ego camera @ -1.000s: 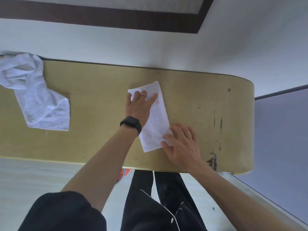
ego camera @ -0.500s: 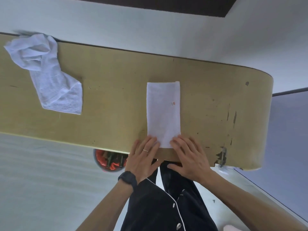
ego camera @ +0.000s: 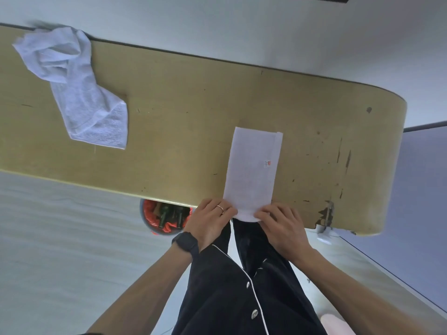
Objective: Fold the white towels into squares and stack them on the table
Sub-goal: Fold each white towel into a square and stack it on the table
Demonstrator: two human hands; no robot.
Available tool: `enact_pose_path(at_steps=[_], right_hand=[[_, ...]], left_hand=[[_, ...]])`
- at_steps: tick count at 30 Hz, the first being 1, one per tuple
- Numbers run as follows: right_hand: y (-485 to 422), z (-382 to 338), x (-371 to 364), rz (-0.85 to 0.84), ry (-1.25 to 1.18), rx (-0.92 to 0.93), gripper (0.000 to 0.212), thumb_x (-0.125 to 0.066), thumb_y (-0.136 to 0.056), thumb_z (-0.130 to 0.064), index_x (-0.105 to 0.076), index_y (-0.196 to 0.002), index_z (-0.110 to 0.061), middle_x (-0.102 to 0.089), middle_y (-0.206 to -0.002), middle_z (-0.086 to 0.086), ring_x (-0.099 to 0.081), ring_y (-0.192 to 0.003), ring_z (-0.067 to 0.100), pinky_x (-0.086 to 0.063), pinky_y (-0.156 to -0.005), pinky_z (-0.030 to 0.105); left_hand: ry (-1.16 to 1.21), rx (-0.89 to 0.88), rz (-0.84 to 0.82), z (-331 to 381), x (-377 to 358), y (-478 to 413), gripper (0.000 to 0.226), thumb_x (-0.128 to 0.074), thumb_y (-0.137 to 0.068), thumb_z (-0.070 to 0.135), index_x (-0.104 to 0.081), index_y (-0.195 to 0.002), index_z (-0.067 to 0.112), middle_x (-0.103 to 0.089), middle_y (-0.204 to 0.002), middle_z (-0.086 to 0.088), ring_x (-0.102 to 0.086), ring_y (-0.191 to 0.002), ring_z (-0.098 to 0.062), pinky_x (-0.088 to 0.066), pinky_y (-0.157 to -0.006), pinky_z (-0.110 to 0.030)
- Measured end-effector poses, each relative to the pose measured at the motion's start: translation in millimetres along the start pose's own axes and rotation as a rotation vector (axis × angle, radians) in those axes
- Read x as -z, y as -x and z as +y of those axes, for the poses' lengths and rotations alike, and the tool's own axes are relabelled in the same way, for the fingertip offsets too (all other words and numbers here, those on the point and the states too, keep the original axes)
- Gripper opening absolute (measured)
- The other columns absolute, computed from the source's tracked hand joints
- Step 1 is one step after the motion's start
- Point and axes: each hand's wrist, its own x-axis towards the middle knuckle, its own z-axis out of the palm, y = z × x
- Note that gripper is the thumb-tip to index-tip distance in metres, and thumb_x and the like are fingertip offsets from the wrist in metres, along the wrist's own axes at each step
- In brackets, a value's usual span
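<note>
Left hand [ego camera: 212, 220] and right hand [ego camera: 281, 226] each pinch the towel [ego camera: 252, 170] at its near end, lower centre; its long axis runs up-frame across the table [ego camera: 181, 122], away from them.

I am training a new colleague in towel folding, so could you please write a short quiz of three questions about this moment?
1. True or false: the crumpled towel lies on top of the folded towel.
2. Which part of the folded towel do the left hand and the right hand hold?
A) the far end
B) the near end, at the edge of the table
C) the middle
3. Fill in: the bin under the table holds dark green ____.

Key: 1 false, they lie apart; 2 B; 3 bottles.
</note>
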Motion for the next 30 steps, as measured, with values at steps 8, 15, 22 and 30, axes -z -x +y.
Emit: enact_pose_path(at_steps=[8,15,22,30], right_hand=[[-39,5,36,0.015,-0.213,-0.16,0.032,-0.047,-0.1,-0.03,-0.071,-0.113,-0.013,-0.072,-0.098,-0.001,-0.061,-0.086,0.02,-0.049,-0.071,0.031],[-115,29,53,-0.013,-0.404,-0.384,0.029,-0.05,-0.103,-0.022,-0.063,-0.128,-0.018,-0.067,-0.109,0.006,-0.059,-0.094,0.024,-0.05,-0.079,0.037],[-160,55,50,-0.035,-0.45,-0.497,0.026,-0.047,-0.104,-0.029,-0.065,-0.12,-0.02,-0.069,-0.111,0.0,-0.061,-0.097,0.019,-0.044,-0.081,0.028],[-170,66,50,-0.104,-0.468,-0.581,0.02,-0.048,-0.103,-0.028,-0.064,-0.11,-0.019,-0.065,-0.094,-0.008,-0.06,-0.085,0.013,-0.043,-0.068,0.02]], left_hand=[[0.098,0.077,0.102,-19,32,-41,0.015,-0.065,-0.09,0.022,-0.075,-0.101,0.021,-0.07,-0.077,0.007,-0.063,-0.079,-0.021,-0.049,-0.069,-0.027],[0.228,0.312,-0.063,-40,76,-122,0.029,-0.043,-0.105,0.029,-0.067,-0.121,0.024,-0.067,-0.097,0.003,-0.055,-0.095,-0.022,-0.044,-0.073,-0.03],[0.348,0.506,-0.071,-55,83,-169,0.019,-0.045,-0.102,0.037,-0.06,-0.112,0.03,-0.064,-0.097,0.007,-0.057,-0.091,-0.016,-0.048,-0.074,-0.033],[0.365,0.625,-0.052,-60,75,-178,0.021,-0.053,-0.1,0.036,-0.07,-0.112,0.038,-0.063,-0.095,0.012,-0.058,-0.087,-0.012,-0.05,-0.074,-0.029]])
